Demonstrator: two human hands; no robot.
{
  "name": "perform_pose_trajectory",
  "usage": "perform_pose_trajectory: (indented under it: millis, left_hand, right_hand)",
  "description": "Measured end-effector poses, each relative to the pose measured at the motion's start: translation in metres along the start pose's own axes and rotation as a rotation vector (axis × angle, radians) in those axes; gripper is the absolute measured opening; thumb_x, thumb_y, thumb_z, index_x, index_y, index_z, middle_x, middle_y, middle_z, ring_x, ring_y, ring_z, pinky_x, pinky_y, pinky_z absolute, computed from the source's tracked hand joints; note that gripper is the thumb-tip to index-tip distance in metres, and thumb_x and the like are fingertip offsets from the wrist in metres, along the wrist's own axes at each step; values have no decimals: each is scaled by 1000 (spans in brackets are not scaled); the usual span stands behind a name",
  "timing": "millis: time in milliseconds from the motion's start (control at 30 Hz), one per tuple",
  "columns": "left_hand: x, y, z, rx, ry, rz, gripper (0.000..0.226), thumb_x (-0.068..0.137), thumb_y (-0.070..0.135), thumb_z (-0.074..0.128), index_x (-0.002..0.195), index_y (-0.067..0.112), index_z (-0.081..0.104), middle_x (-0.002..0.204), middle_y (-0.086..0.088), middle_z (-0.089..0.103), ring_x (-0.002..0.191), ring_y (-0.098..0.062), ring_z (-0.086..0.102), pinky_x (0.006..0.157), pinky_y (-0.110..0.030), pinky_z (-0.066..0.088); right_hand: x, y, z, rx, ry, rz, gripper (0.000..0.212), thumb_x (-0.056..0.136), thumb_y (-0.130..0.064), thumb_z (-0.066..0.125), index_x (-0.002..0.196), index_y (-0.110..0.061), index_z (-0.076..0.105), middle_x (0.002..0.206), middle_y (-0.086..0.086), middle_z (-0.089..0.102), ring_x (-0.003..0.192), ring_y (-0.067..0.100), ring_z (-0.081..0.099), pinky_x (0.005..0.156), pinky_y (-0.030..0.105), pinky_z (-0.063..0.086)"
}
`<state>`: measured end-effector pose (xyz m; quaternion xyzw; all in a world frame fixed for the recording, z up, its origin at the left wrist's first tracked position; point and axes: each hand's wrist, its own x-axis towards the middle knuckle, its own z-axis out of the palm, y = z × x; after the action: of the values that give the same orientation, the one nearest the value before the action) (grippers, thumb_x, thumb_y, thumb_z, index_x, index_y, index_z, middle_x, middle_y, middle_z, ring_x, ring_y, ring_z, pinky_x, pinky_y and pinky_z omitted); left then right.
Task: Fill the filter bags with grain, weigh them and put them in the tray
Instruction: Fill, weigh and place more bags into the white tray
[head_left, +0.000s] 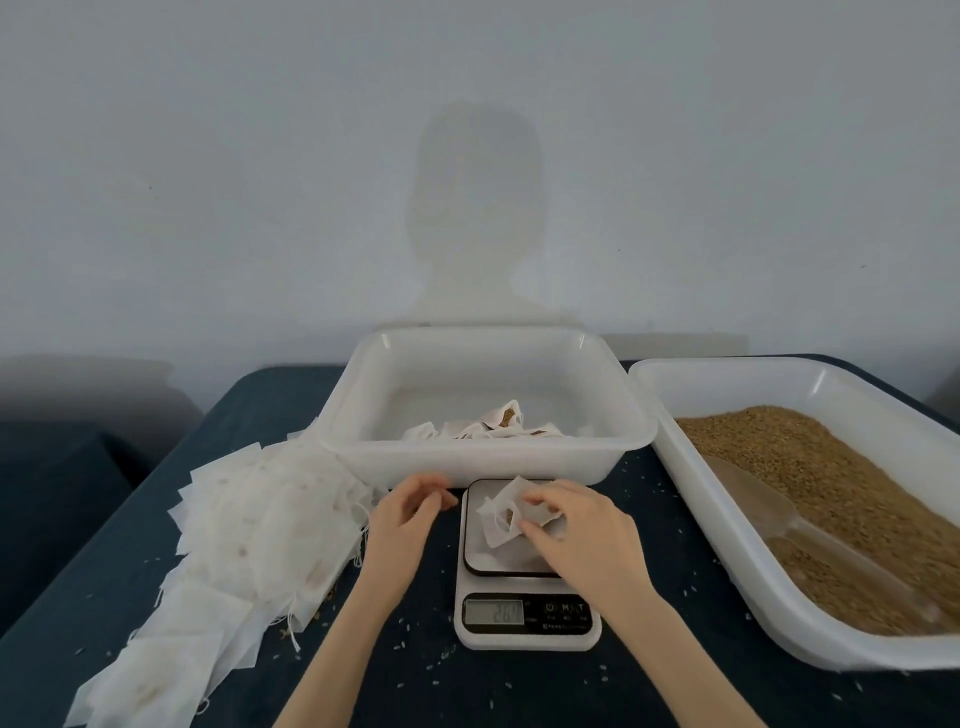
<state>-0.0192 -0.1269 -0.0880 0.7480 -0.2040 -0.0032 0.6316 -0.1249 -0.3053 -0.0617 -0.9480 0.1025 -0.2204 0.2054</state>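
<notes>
Weighing step. Filled filter bag (506, 514) on scale (524, 566) platform, pinched by right hand (576, 535). Left hand (410, 506) just left of scale, fingers loosely curled, holding nothing. Display blurred. Next, likely: read weight, lift bag into tray (483, 447) directly behind scale.

A plain packing workroom: bare wall (208, 156), cloth-covered table (649, 691), digital scale (524, 618), grain bin (727, 514).

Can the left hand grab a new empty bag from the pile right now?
Probably yes. The left hand holds nothing and sits right beside the pile of empty bags, with nothing between them.
</notes>
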Motion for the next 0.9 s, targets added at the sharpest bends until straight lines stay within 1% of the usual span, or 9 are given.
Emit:
perform_pose_trajectory:
  millis: [67, 133, 167, 267, 367, 500, 633, 800, 900]
  left_hand:
    - [-5, -7, -1, -7, 106, -17, 25, 94, 2, 50, 89, 20, 66, 79, 2, 70, 76, -6, 65, 71, -14, 48]
    - [-10, -12, -1, 8, 185, -26, 26, 94, 4, 49, 85, 21, 66, 74, 3, 67, 71, -7, 64, 67, -16, 47]
    - [-11, -13, -1, 19, 208, -28, 27, 95, 5, 49, 83, 22, 66, 72, 4, 67, 69, -7, 63, 66, -16, 47]
    - [-13, -14, 0, 76, 243, -26, 28, 96, 6, 49, 80, 23, 65, 68, 6, 65, 65, -6, 60, 63, -14, 46]
    - [-13, -15, 1, 144, 258, -39, 28, 96, 8, 49, 79, 25, 63, 63, 2, 63, 63, -13, 58, 58, -15, 44]
    - [-12, -17, 3, 195, 262, -68, 27, 97, 11, 49, 80, 28, 62, 63, 1, 62, 63, -17, 58, 55, -16, 43]
    - [-12, -17, 3, 214, 285, -82, 28, 97, 11, 48, 79, 28, 61, 63, 1, 62, 62, -18, 59, 56, -15, 42]
    - [-10, -18, 4, 225, 295, -106, 29, 98, 12, 48, 78, 30, 59, 62, 1, 61, 63, -23, 60, 52, -16, 41]
    - [-10, -18, 4, 224, 291, -115, 28, 98, 13, 48, 79, 30, 60, 63, 1, 62, 64, -20, 61, 56, -19, 43]
  right_hand:
    - [-3, 10, 2, 110, 125, 32, 12, 86, -43, 61, 96, -40, 67, 93, -26, 62, 81, -5, 56, 64, 7, 40]
    - [-7, 22, 6, 266, 239, 110, 8, 88, -30, 63, 92, -35, 68, 88, -23, 65, 79, -2, 60, 67, 15, 50]
    - [-8, 27, 9, 336, 274, 157, 11, 89, -26, 62, 89, -36, 66, 86, -22, 65, 79, -2, 61, 67, 17, 51]
    - [-12, 39, 16, 433, 347, 274, 24, 91, -22, 57, 81, -42, 61, 82, -22, 65, 81, -4, 60, 65, 16, 46]
    - [-10, 46, 18, 492, 431, 332, 29, 92, -18, 55, 79, -44, 59, 79, -21, 65, 80, -5, 61, 64, 15, 43]
    - [-8, 51, 20, 520, 421, 387, 30, 92, -16, 56, 75, -41, 60, 76, -21, 65, 77, -5, 60, 64, 15, 42]
    - [-7, 53, 22, 506, 414, 373, 31, 92, -14, 57, 75, -39, 61, 75, -15, 65, 76, -3, 60, 64, 16, 43]
    - [-8, 54, 22, 513, 413, 359, 29, 92, -14, 57, 74, -36, 62, 73, -15, 65, 73, -1, 60, 61, 15, 42]
    - [-8, 53, 22, 502, 402, 354, 31, 92, -14, 58, 73, -39, 60, 73, -17, 64, 74, -4, 60, 61, 13, 41]
